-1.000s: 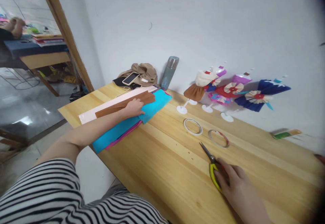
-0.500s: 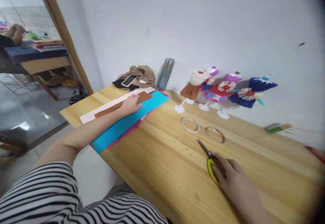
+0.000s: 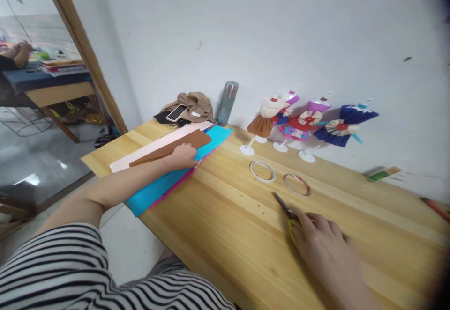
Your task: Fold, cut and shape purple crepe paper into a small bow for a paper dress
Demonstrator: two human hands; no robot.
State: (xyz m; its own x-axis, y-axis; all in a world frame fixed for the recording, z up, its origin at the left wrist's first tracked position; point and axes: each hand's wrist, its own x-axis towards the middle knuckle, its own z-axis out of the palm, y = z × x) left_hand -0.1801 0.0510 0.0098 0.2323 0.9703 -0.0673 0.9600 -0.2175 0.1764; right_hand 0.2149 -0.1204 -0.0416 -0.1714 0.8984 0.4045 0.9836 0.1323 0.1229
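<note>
On the left of the table, my left hand (image 3: 185, 154) rests with bent fingers at the near edge of a bright blue paper sheet (image 3: 154, 188), pinching it there. A brown paper piece (image 3: 172, 147) and a pale pink sheet (image 3: 140, 149) lie beyond the hand, and a magenta sheet (image 3: 172, 186) peeks out under the blue one. My right hand (image 3: 325, 239) lies over the yellow handles of a pair of scissors (image 3: 284, 207), fingers curled round them. The scissors' closed blades point away to the left, flat on the wood. Part of the handles is hidden by the hand.
Two tape rolls, a white one (image 3: 262, 171) and a reddish one (image 3: 297, 185), lie beyond the scissors. Several small paper dresses on stands (image 3: 304, 118) line the wall. A flask (image 3: 228, 104), a phone (image 3: 177, 113) and brown cloth (image 3: 195, 104) sit at the back left.
My left hand has slid from the brown paper toward the near edge of the blue sheet. My right hand has moved further over the scissors' handles. The view has shifted slightly.
</note>
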